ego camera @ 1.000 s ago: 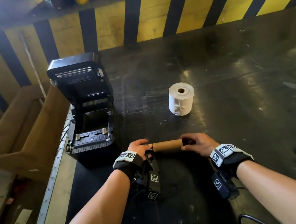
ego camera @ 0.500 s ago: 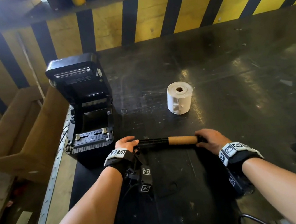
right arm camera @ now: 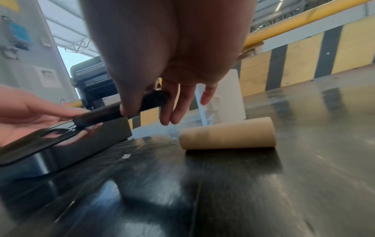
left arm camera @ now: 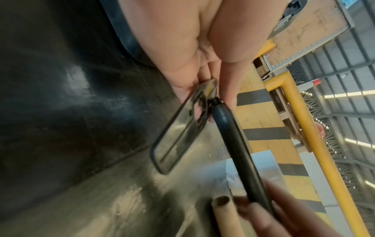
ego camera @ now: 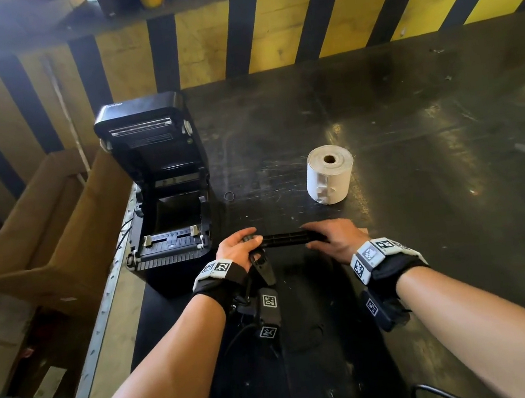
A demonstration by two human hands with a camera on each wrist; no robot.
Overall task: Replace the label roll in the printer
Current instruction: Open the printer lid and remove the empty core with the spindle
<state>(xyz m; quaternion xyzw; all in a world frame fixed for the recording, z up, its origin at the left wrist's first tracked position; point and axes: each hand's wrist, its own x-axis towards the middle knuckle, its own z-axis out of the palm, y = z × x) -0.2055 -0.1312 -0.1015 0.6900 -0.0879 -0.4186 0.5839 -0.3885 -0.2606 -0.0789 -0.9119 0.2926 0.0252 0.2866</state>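
Note:
The black printer stands at the table's left edge with its lid up and its roll bay empty. A full white label roll stands on end mid-table. My left hand grips the left end of the black spindle, whose flat end plate hangs below my fingers. My right hand pinches the bare right end of the spindle between thumb and forefinger. The empty cardboard core lies on its side on the table, just right of that hand and clear of the spindle.
An open cardboard box sits below the table's metal left edge. A yellow-and-black striped barrier closes the far side. A small ring lies beside the printer, and a cable loops at the near edge.
My right hand slid the cardboard core rightwards off the spindle, let it go on the table, and came back to hold the bare spindle end. My left hand kept its grip.

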